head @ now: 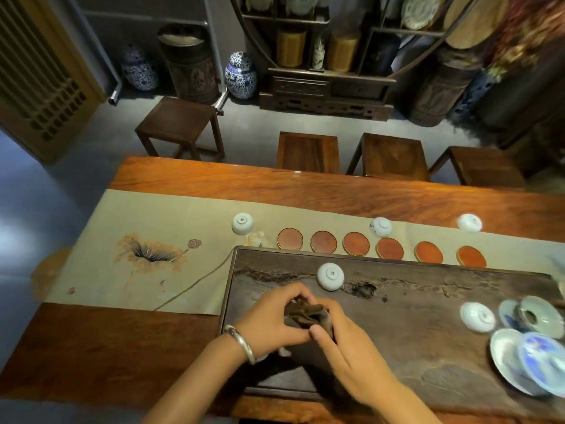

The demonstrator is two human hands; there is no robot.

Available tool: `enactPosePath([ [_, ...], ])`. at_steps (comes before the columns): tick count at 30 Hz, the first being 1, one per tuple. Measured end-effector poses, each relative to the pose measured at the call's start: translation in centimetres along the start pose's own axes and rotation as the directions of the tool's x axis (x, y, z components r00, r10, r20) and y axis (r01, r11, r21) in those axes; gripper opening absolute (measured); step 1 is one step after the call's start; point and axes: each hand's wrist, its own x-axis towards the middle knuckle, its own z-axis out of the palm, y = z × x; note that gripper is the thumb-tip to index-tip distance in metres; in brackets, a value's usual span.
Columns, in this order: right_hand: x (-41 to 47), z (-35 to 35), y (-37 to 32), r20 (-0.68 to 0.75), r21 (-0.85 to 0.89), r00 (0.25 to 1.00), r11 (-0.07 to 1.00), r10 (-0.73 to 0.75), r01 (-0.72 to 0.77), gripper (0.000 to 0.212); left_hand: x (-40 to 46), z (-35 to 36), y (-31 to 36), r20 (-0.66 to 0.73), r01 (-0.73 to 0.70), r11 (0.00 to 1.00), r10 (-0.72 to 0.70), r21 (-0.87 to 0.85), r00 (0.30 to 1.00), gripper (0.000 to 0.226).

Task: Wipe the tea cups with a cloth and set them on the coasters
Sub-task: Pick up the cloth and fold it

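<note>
Both hands meet low over the dark tea tray (428,338), bunching a brown cloth (305,316). My left hand (269,319) cups the cloth from the left; whether a cup sits inside is hidden. My right hand (345,350) grips the cloth from the right. A row of several round reddish coasters (355,243) lies bare along the tray's far edge. White cups stand upside down: one on the tray (330,276), one at the tray's right (477,317), and three on the runner (242,223), (380,227), (469,222).
A beige runner with a lotus painting (146,255) covers the wooden table (305,182). Blue-and-white saucers and lids (526,359) pile up at the tray's right end. Several wooden stools (308,151) stand beyond the table's far edge.
</note>
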Motion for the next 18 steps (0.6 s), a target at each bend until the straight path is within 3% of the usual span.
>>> enactPosePath([
  [7, -2.8, -2.6, 0.2, -0.094, -0.097, 0.995, 0.995, -0.023, 0.014, 0.023, -1.1, 2.2, 2.7, 0.009, 0.048, 0.988, -0.047, -0.147, 0.999, 0.041],
  [11, -3.7, -4.4, 0.2, -0.151, -0.174, 0.986, 0.984, -0.065, 0.038, 0.012, -0.9, 3.6, 4.4, -0.068, 0.034, 0.981, -0.048, -0.190, 0.997, 0.035],
  [18, -4.8, -6.0, 0.4, -0.224, -0.119, 0.974, 0.993, -0.043, 0.016, 0.012, 0.1, 5.1, 6.0, -0.154, 0.033, 0.982, -0.063, -0.188, 0.986, 0.026],
])
